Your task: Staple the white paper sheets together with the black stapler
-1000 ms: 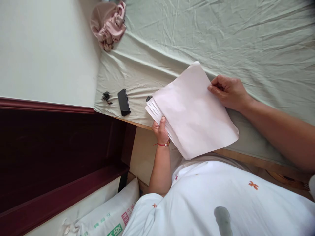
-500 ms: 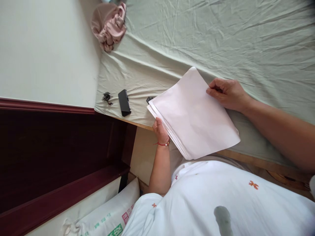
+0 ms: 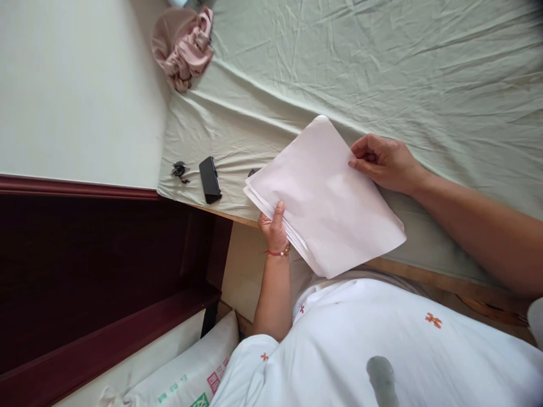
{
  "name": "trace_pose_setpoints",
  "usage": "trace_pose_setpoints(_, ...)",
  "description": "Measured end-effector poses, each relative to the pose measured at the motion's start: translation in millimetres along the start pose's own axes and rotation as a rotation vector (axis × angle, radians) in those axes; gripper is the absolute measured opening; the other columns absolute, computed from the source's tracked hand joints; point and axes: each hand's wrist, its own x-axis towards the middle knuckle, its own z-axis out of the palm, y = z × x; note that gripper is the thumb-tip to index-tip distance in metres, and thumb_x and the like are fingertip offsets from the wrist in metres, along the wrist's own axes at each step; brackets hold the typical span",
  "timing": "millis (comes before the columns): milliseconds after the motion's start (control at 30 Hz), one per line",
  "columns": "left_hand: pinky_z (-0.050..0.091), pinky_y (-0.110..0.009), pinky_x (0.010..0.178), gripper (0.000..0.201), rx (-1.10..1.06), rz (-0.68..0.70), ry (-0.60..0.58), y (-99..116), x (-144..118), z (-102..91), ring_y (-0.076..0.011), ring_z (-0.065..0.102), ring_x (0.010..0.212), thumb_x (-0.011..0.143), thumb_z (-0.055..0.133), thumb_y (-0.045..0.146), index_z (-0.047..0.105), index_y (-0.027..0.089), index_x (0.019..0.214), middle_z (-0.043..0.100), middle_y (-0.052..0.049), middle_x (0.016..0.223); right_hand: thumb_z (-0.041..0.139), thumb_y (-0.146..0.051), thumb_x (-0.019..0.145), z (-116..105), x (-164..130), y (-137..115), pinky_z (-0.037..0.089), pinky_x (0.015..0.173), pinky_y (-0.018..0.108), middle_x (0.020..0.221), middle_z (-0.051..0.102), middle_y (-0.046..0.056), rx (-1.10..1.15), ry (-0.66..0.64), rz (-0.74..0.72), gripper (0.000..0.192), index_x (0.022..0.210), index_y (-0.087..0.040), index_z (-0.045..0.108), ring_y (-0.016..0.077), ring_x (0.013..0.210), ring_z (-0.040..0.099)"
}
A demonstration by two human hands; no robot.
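Risk first: loose sheets, fanned at the lower left edge of the stack of paper (image 3: 324, 198), likely to slide apart and spill over the bed edge toward the floor, since only a thumb pins that side; a pull by one hand against the other could also crease or tear the top sheet. Left hand (image 3: 274, 229) curled around the stack's lower left edge, thumb laid on top and fingers hidden beneath, closed onto the sheets. Right hand (image 3: 382, 161) partly curled at the stack's upper right edge, thumb and fingertips pinching or pressing the top sheet; hard to tell how many sheets caught. Stack held tilted, over the near edge of the bed (image 3: 382, 68), partly hanging past the wooden rim above a lap in white cloth. Just left of the stack on the green sheet: a small dark thing half hidden, then a black phone (image 3: 210, 180), then a small dark clip (image 3: 179, 169). Well apart, by the wall, a pink bundle of cloth (image 3: 184, 48).
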Motion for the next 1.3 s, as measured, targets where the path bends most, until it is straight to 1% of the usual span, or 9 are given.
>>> trace_pose_setpoints(167,0.066,-0.036,0.115,0.05,-0.06,0.031,0.121,18,1,0.5,-0.0261,0.084,0.124,0.07,0.107,0.048,0.09,0.026,0.112,0.091,-0.005,0.123,0.096,-0.058,0.079,3,1,6,0.069,0.1,0.045,0.115,0.085,0.004,0.188,-0.067,0.051,0.065,0.133,-0.033,0.07,0.0271,0.106,0.081)
trace_pose_setpoints(300,0.063,-0.041,0.124,0.047,-0.05,0.098,0.152,40,10,7.0,-0.03,0.078,0.143,0.083,0.096,0.047,0.087,0.026,0.125,0.087,-0.007,0.139,0.101,-0.061,0.075,-1,1,5,0.068,0.108,0.049,0.122,0.086,0.006,0.234,-0.101,0.105,0.083,0.147,-0.034,0.07,0.0308,0.116,0.083)
trace_pose_setpoints(500,0.058,-0.041,0.132,0.049,-0.041,0.204,0.238,67,34,24.0,-0.0291,0.067,0.159,0.097,0.078,0.041,0.079,0.018,0.14,0.077,-0.012,0.159,0.098,-0.068,0.081,-10,-3,-3,0.07,0.097,0.046,0.11,0.089,0.005,0.143,-0.159,0.182,0.095,0.161,-0.03,0.063,0.0303,0.103,0.083)
trace_pose_setpoints(633,0.059,-0.04,0.131,0.058,-0.048,0.253,0.268,74,39,33.2,-0.0278,0.062,0.165,0.102,0.069,0.04,0.069,0.018,0.155,0.067,-0.013,0.173,0.104,-0.057,0.081,-7,-7,-17,0.073,0.09,0.04,0.099,0.088,0.003,0.347,-0.183,0.309,0.088,0.155,-0.028,0.067,0.0264,0.094,0.085)
trace_pose_setpoints(767,0.058,-0.041,0.132,0.065,-0.031,0.241,0.26,71,34,38.2,-0.028,0.061,0.165,0.106,0.065,0.045,0.062,0.022,0.167,0.067,-0.011,0.174,0.104,-0.063,0.081,-7,-10,-30,0.074,0.083,0.033,0.102,0.088,0.009,0.495,-0.322,0.447,0.062,0.122,-0.023,0.081,0.0226,0.092,0.085)
trace_pose_setpoints(867,0.056,-0.041,0.134,0.068,-0.002,0.186,0.25,64,28,40.0,-0.0284,0.061,0.165,0.109,0.065,0.052,0.061,0.025,0.171,0.067,-0.01,0.174,0.103,-0.071,0.08,-9,-12,-33,0.073,0.082,0.03,0.105,0.089,0.01,0.504,-0.444,0.444,0.057,0.102,-0.021,0.085,0.0208,0.092,0.085)
trace_pose_setpoints(1033,0.058,-0.038,0.132,0.066,-0.027,0.116,0.273,51,19,42.9,-0.0273,0.059,0.167,0.109,0.07,0.06,0.067,0.028,0.167,0.071,-0.007,0.171,0.107,-0.063,0.075,-7,-12,-31,0.074,0.096,0.042,0.111,0.09,0.006,0.591,-0.347,0.399,0.059,0.117,-0.027,0.085,0.0268,0.108,0.086)
trace_pose_setpoints(1167,0.059,-0.037,0.13,0.077,0.0,0.122,0.174,38,8,45.5,-0.0285,0.058,0.168,0.097,0.079,0.078,0.074,0.032,0.159,0.072,-0.006,0.168,0.107,-0.059,0.073,0,-12,-30,0.071,0.109,0.052,0.124,0.089,0.009,0.645,-0.256,0.361,0.064,0.125,-0.028,0.084,0.0343,0.128,0.083)
trace_pose_setpoints(1300,0.061,-0.04,0.128,0.082,-0.007,0.072,0.095,23,-8,44.7,-0.0301,0.065,0.161,0.089,0.088,0.077,0.075,0.035,0.157,0.074,-0.006,0.167,0.106,-0.056,0.073,6,-13,-27,0.069,0.111,0.062,0.126,0.089,0.008,0.694,-0.134,0.309,0.065,0.128,-0.031,0.084,0.0392,0.134,0.08)
